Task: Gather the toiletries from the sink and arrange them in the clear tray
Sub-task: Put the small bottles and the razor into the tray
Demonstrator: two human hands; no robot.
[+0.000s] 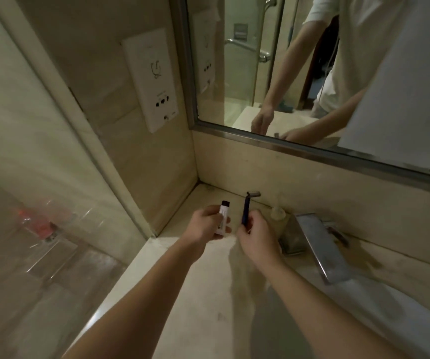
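Note:
My left hand [205,225] grips a small white tube with a dark cap [223,216], held upright above the counter. Just to its right, my right hand [256,235] holds a dark blue razor [246,211] by its handle, blade head up near the back wall. Both hands hover over the pale stone counter [182,281] near its back left corner. The clear tray [45,229] shows blurred at the left, behind a glass panel, with something red-orange [36,221] inside it. A small pale bottle [277,215] stands on the counter behind my right hand.
A chrome faucet [320,250] juts forward at the right over the sink basin [390,307]. A mirror [312,73] runs along the back wall and reflects a person's arms. A white socket panel [151,79] is on the left wall.

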